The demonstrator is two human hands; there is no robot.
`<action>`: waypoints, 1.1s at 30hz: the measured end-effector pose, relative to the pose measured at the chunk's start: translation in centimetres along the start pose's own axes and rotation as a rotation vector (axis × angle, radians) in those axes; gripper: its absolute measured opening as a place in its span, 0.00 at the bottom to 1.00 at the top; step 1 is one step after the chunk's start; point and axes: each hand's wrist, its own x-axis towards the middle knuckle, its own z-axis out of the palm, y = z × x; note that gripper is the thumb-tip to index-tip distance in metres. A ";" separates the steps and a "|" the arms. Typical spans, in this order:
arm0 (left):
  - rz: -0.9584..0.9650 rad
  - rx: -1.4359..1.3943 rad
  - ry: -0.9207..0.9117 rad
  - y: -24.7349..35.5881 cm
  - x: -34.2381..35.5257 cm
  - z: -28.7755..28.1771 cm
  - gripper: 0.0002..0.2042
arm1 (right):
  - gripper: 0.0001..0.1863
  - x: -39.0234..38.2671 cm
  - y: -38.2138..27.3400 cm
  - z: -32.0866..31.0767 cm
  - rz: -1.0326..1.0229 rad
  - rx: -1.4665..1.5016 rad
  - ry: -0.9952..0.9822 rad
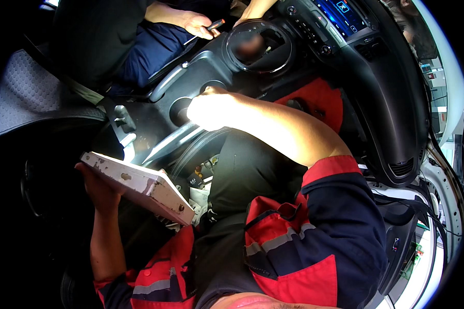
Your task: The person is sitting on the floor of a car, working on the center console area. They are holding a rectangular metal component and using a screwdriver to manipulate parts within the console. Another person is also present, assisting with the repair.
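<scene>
My left hand (pixel 99 190) grips a worn, box-shaped work light (pixel 152 193) by its far left end, its thumb along the edge. The light's pale casing has chipped paint, and its bright face is turned toward the centre console (pixel 203 64). My right hand (pixel 209 110) is at the console's cup holders (pixel 180 109), strongly lit and washed out by glare. Its fingers look curled downward; whatever they hold is hidden. Just beyond it lies a glossy black round trim piece (pixel 233 63) with a dark opening.
Across the console another person's hand (pixel 198 24) holds a small orange-and-black tool (pixel 216 24). That person's dark-clothed legs (pixel 154 54) are beside the console. A lit screen (pixel 343 18) and dashboard (pixel 392 108) are at the right. A grey seat (pixel 44 98) stands at the left.
</scene>
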 end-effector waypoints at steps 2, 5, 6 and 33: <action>-0.027 -0.041 -0.088 -0.4 0.9 0.1 0.28 | 0.07 -4.0 5.2 -1.7 -0.402 0.526 0.010; -0.058 -0.111 -0.126 -1.2 2.0 0.1 0.28 | 0.09 -9.2 9.0 -2.0 -0.273 0.486 0.176; -0.034 -0.090 -0.068 -1.1 1.4 -0.5 0.28 | 0.09 -8.1 8.9 -1.8 -0.258 0.517 0.172; -0.021 -0.188 -0.054 -0.7 0.3 -2.8 0.28 | 0.09 -1.7 -0.4 0.9 -0.156 0.446 0.263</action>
